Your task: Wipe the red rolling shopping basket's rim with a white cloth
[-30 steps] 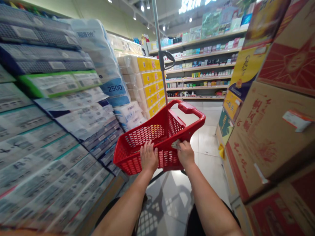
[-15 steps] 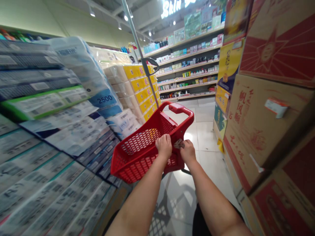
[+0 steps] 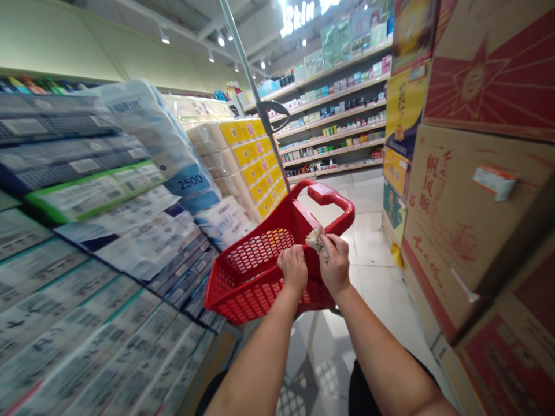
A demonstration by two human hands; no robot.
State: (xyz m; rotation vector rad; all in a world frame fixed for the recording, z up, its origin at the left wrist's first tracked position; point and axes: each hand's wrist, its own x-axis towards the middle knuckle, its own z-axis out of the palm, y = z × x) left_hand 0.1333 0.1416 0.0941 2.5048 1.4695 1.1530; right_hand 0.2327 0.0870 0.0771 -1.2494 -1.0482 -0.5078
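Observation:
A red plastic shopping basket on a wheeled frame [image 3: 247,294] stands in front of me, tilted in view, with a looped handle at its far right end. My left hand [image 3: 293,268] is closed over the near rim of this basket cart. Just to the right, my right hand [image 3: 335,263] pinches a crumpled, greyish patterned cloth [image 3: 318,240] against the rim near the handle. The cloth bunches up above the fingers. Inside, the part of the basket that shows holds nothing I can make out.
Stacked tissue packs [image 3: 255,167] and toilet roll bales [image 3: 147,127] line the left side. Cardboard cartons [image 3: 468,214] are piled on the right. A slanted metal pole [image 3: 271,133] rises behind the basket. Shelves of small bottles and boxes [image 3: 333,127] stand at the back, past a tiled floor [image 3: 368,248].
My right hand has moved up along the rim with the cloth, which now shows more above the fingers. The left hand stays on the rim. The view has shifted slightly.

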